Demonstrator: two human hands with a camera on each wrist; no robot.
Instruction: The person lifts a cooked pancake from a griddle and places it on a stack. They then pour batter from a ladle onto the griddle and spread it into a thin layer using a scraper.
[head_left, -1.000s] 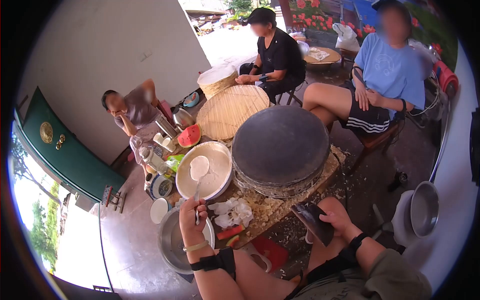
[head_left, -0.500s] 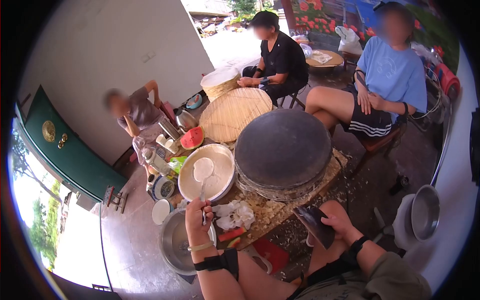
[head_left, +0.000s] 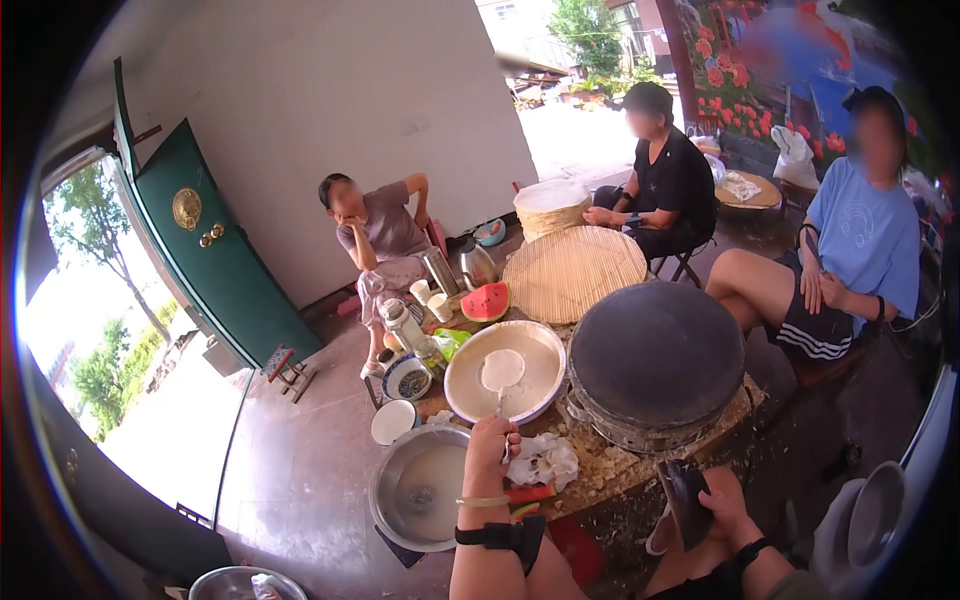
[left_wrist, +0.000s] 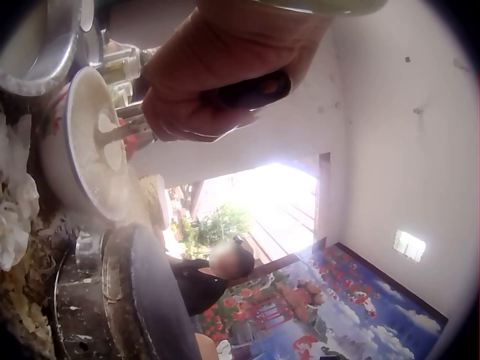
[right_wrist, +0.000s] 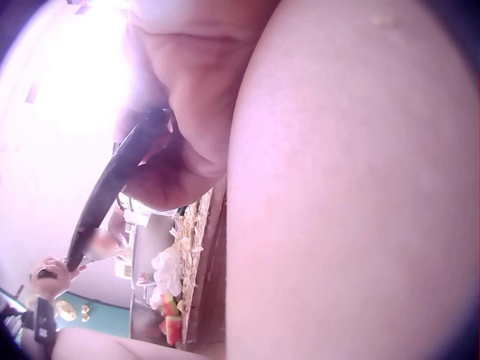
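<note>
My left hand [head_left: 488,448] grips the handle of a ladle [head_left: 503,371], its round bowl pale with batter. That ladle lies over the white basin of batter [head_left: 462,405], and its handle [left_wrist: 124,132] crosses the basin's rim in the left wrist view. Right of the basin stands a round dark griddle [head_left: 655,350]. Near my knee, my right hand [head_left: 727,508] holds a dark, flat, slightly curved scraper-like plate [head_left: 686,505] by one edge. Seen edge-on in the right wrist view, the dark plate [right_wrist: 105,187] has my thumb and fingers around its upper end.
A metal basin of cloudy liquid [head_left: 388,515] is beside my left forearm. Crumpled white paper [head_left: 545,462] and scraps lie before the griddle. Behind are a round slatted mat [head_left: 575,275], a stack of thin pancakes [head_left: 552,208] and watermelon [head_left: 486,302]. Three people sit around the table.
The head view has swung left, so everything appears further right and more of the doorway shows. Both hands keep their holds, with the ladle still over the batter basin.
</note>
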